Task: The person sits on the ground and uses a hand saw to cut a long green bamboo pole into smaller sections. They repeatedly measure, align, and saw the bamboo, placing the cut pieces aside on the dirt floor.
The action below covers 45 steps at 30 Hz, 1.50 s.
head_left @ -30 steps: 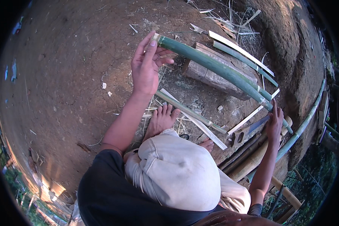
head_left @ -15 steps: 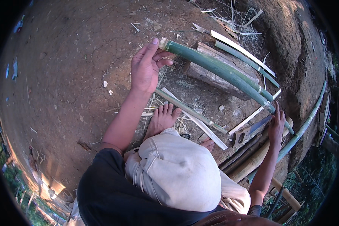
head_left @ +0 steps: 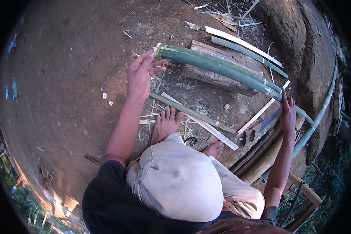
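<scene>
Two green bamboo lengths (head_left: 218, 68) lie side by side, slanting from upper middle down to the right above a wooden log (head_left: 206, 80). At their pale cut left end, my left hand (head_left: 141, 76) has its thumb and forefinger closed on the rim, with the other fingers loosely curled below. Farther right, past a pale node, my right hand (head_left: 288, 115) is closed around the bamboo, its forefinger pointing up along it. The thin far end sticks out beyond the right hand. Whether the two lengths are joined cannot be seen.
A handsaw (head_left: 257, 130) lies below my right hand, beside thick bamboo poles (head_left: 267, 160). Split strips (head_left: 243, 46) rest beyond the log. A thin green stick (head_left: 191, 111) and a pale strip (head_left: 218, 136) lie by my bare feet (head_left: 167, 124). A long curved pole (head_left: 319, 117) runs along the right.
The bamboo has turned slightly, its right end rising in view and its left end dropping, both hands moving with it. More of the second length shows at the left end. The whole view shifted a little.
</scene>
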### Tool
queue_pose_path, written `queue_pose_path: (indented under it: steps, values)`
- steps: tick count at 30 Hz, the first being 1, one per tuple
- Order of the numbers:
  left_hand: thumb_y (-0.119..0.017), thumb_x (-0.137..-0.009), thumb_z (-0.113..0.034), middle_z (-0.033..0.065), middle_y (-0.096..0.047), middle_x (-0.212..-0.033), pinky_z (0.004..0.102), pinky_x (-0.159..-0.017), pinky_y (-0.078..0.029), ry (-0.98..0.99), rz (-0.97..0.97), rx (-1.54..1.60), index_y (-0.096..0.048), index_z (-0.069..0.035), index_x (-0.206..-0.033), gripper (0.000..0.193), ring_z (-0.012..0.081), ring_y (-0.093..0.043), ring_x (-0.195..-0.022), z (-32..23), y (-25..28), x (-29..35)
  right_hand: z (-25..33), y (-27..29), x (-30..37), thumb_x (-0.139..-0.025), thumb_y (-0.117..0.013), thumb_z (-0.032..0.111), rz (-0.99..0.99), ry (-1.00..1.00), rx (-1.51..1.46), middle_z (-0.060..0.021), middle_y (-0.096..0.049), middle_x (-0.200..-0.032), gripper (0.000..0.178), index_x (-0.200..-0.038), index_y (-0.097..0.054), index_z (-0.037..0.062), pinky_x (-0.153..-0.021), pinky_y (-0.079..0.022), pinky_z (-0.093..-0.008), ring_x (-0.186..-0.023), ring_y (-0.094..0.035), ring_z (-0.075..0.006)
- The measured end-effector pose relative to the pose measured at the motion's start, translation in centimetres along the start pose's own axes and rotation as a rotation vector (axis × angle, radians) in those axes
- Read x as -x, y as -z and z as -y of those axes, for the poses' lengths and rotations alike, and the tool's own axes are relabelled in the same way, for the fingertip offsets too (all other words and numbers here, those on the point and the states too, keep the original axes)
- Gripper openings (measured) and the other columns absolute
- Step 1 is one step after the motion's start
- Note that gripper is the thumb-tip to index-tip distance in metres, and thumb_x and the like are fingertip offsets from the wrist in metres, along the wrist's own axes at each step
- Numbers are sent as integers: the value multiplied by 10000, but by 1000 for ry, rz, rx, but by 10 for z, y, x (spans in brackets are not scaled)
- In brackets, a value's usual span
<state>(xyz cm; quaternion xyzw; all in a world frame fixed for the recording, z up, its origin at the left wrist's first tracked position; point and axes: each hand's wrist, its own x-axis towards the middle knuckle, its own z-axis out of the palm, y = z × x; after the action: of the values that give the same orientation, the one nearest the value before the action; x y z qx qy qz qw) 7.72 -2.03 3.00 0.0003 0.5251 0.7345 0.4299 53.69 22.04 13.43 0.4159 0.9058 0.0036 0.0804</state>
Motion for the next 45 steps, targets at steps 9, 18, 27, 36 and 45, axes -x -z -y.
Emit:
queue_pose_path:
  steps: [9, 18, 27, 36, 45]
  values:
    - [-585, -1005, -102, 195, -704, -1097, 302, -715, -649, 24, 210, 111, -620, 68, -1223, 279, 302, -724, -992, -19, -4, 9, -23, -11, 2, -798, -482, -202, -70, -25, -88, -155, -581, -1202, 823, -1520, -444, 190, -983, -465, -435, -1143, -554, -333]
    - [-524, -1035, -151, 221, -694, -1105, 305, -728, -644, 34, 247, 131, -584, 68, -1203, 283, 317, -718, -1019, -20, -11, 11, -33, -9, 5, -767, -467, -218, -96, -17, -56, -158, -578, -1239, 835, -1510, -452, 162, -1003, -461, -440, -1176, -548, -339]
    - [-631, -993, -119, 168, -694, -1055, 282, -712, -627, -17, 35, -156, -593, 66, -1197, 278, 236, -727, -943, 7, 2, 4, -17, -11, 2, -828, -505, -156, -61, 5, 63, -135, -598, -1228, 748, -1486, -487, 198, -1022, -457, -431, -1181, -550, -320]
    - [-665, -965, -79, 150, -688, -1072, 287, -714, -631, -75, -113, -141, -614, 85, -1237, 321, 202, -717, -896, 13, -3, -5, -3, -7, -8, -880, -538, -101, -52, 4, 122, -133, -599, -1211, 688, -1491, -484, 211, -1025, -441, -433, -1164, -548, -315]
    - [-660, -965, -66, 143, -705, -1019, 268, -697, -636, -74, -96, -222, -623, 52, -1280, 337, 170, -716, -842, 20, 2, -13, -8, -17, -12, -889, -543, -86, -24, 5, 120, -135, -598, -1198, 702, -1504, -468, 245, -1003, -456, -438, -1164, -549, -315]
